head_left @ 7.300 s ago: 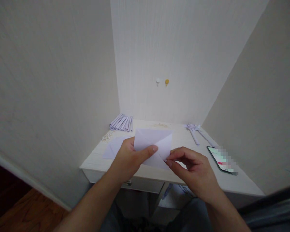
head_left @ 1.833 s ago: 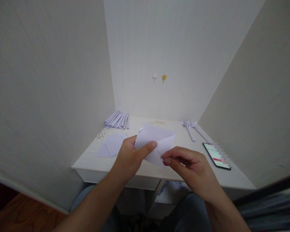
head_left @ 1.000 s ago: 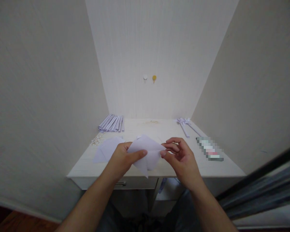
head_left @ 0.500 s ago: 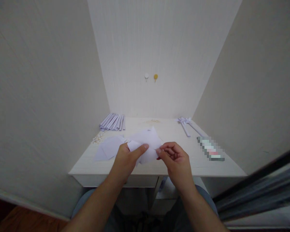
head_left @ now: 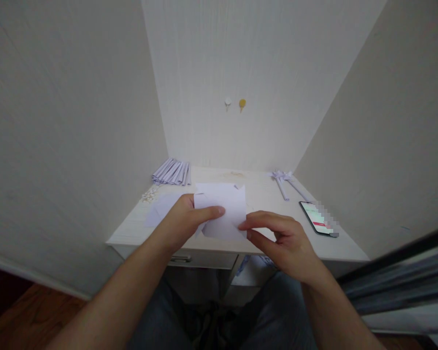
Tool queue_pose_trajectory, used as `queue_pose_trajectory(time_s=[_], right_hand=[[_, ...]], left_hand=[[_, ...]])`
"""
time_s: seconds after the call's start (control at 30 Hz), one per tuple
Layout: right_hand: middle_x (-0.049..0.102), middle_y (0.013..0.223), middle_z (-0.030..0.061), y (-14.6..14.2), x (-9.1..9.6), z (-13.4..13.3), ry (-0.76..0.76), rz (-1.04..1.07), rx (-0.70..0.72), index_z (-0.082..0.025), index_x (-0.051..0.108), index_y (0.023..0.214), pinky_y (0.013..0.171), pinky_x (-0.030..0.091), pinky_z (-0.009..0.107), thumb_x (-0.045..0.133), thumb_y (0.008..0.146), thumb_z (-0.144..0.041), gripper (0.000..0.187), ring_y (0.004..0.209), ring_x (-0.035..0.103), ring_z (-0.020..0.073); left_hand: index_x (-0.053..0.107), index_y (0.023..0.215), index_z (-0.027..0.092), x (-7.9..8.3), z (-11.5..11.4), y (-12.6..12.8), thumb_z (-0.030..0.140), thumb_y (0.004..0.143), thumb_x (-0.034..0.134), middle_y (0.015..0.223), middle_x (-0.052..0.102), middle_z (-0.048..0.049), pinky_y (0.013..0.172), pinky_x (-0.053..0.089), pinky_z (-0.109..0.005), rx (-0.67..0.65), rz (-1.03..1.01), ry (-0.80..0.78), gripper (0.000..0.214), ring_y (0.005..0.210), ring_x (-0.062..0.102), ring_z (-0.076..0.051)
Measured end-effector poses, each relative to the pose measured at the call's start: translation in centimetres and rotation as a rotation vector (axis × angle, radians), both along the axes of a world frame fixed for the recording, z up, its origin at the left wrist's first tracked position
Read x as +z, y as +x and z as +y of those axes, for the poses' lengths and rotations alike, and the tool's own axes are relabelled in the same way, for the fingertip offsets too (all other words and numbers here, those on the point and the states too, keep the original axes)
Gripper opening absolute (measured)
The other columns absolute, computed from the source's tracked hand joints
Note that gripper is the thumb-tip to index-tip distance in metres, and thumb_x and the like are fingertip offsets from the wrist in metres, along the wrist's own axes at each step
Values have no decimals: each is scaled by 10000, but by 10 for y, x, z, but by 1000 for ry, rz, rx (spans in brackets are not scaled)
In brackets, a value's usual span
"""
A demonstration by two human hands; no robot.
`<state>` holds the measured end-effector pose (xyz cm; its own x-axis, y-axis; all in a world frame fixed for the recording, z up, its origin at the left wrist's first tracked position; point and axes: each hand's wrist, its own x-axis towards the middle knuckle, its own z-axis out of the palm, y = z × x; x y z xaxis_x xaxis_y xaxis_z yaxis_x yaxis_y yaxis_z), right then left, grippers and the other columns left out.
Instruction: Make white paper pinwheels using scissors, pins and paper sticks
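Observation:
A folded white paper [head_left: 224, 201] with small slits and turned-up flaps is held above the desk's front part. My left hand [head_left: 190, 218] grips it from the left, thumb flat on top and the other fingers hidden underneath. At its lower right edge, my right hand [head_left: 282, 236] pinches the paper between thumb and index finger. More white paper sheets [head_left: 160, 206] lie on the desk behind my left hand, partly covered by it.
Rolled paper tubes [head_left: 172, 172] are stacked at the back left, with small whitish bits [head_left: 149, 195] in front. Two paper tubes with flower-like tops [head_left: 282, 176] lie back right. A phone [head_left: 316, 218] rests near the right edge of the white desk [head_left: 270, 204]. Walls enclose three sides.
The paper has turned and now faces me more squarely. My right hand has shifted slightly right along its edge, fingers straighter. The camera view has tilted a little.

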<state>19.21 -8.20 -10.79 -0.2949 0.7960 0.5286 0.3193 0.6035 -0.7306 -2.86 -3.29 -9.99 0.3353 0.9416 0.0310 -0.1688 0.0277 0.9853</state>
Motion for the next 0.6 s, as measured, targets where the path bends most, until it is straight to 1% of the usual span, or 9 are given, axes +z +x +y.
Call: queue_pose_trajectory(time_s=[0.07, 0.13, 0.27, 0.37, 0.47, 0.53, 0.6], right_hand=[[802, 989, 43, 0, 4, 1, 20, -12, 5, -259, 798, 985, 838, 572, 338, 673, 909, -135, 191, 905, 736, 205], [799, 965, 46, 1, 7, 1, 24, 1, -3, -256, 797, 954, 825, 572, 341, 704, 900, -163, 143, 888, 732, 210], [792, 928, 50, 3, 10, 3, -4, 32, -12, -249, 797, 923, 797, 571, 338, 741, 896, -223, 68, 870, 723, 216], [786, 890, 47, 4, 10, 3, -14, 48, -26, -234, 790, 904, 768, 568, 325, 746, 890, -223, 48, 831, 713, 207], [786, 868, 30, 4, 8, 4, -8, 82, -44, -229, 782, 888, 760, 561, 297, 752, 881, -197, 45, 804, 708, 182], [791, 871, 10, 3, 7, 4, -9, 119, -43, -239, 780, 885, 762, 555, 271, 756, 874, -168, 76, 806, 710, 163], [794, 868, -8, 1, 5, 4, -15, 160, -42, -251, 780, 882, 749, 550, 248, 758, 868, -146, 109, 800, 711, 146]], left_hand=[[814, 994, 157, 4, 0, 1, 281, 712, 828, 878, 814, -77, 750, 572, -335, -20, 9, 16, 308, 825, 745, -253], [816, 991, 159, 8, 0, 2, 285, 705, 829, 860, 809, -72, 725, 567, -326, -25, 12, 29, 312, 789, 733, -241], [813, 966, 152, 14, -1, 2, 314, 687, 840, 822, 790, -64, 610, 522, -280, -15, 63, 71, 324, 686, 686, -205], [804, 951, 142, 16, -1, 2, 347, 687, 850, 844, 787, -72, 577, 502, -263, -9, 112, 110, 337, 689, 677, -201], [797, 967, 135, 17, 0, 5, 358, 714, 850, 853, 792, -78, 624, 531, -280, -32, 62, 104, 342, 725, 695, -210], [793, 971, 135, 15, 0, 8, 347, 735, 847, 875, 799, -80, 706, 561, -311, -44, -36, 94, 322, 761, 712, -216], [790, 976, 142, 13, 1, 11, 323, 743, 851, 906, 803, -77, 756, 566, -324, -28, -136, 105, 301, 785, 722, -214]])
